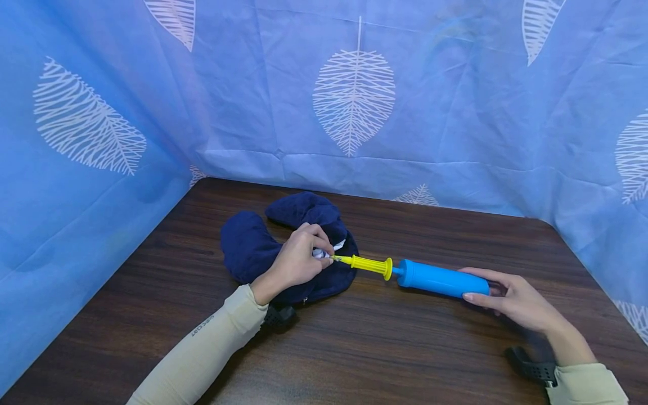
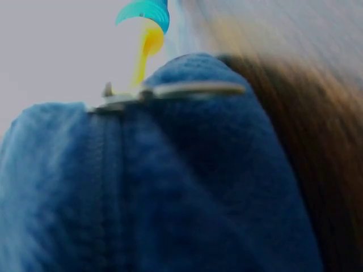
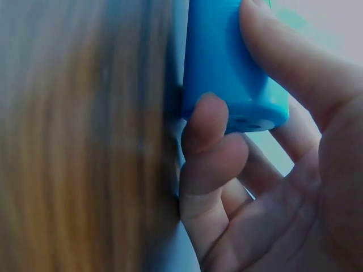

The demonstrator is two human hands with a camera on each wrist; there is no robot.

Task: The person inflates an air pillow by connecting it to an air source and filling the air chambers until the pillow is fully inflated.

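Note:
A navy U-shaped neck pillow (image 1: pixel 248 247) lies on the table, and my left hand (image 1: pixel 296 256) reaches over it. Its thumb and fingers pinch the white valve piece (image 1: pixel 321 253) that shows at the pillow's opening; the fingers partly hide it. The yellow nozzle end (image 1: pixel 372 265) of a hand pump meets the valve at those fingertips. Extending right from it is the pump's blue barrel (image 1: pixel 440 278). My right hand (image 1: pixel 523 301) grips the barrel's far end between thumb and fingers. In the right wrist view, small holes mark the barrel's end (image 3: pixel 235 73). A zipper (image 2: pixel 105 187) runs along the pillow in the left wrist view.
The dark wood-grain table (image 1: pixel 405 349) carries the pillow and pump. Blue curtains (image 1: pixel 430 101) with white leaf prints enclose its back and sides. A black wrist strap (image 1: pixel 531 365) sits on the right wrist; another shows below the left wrist.

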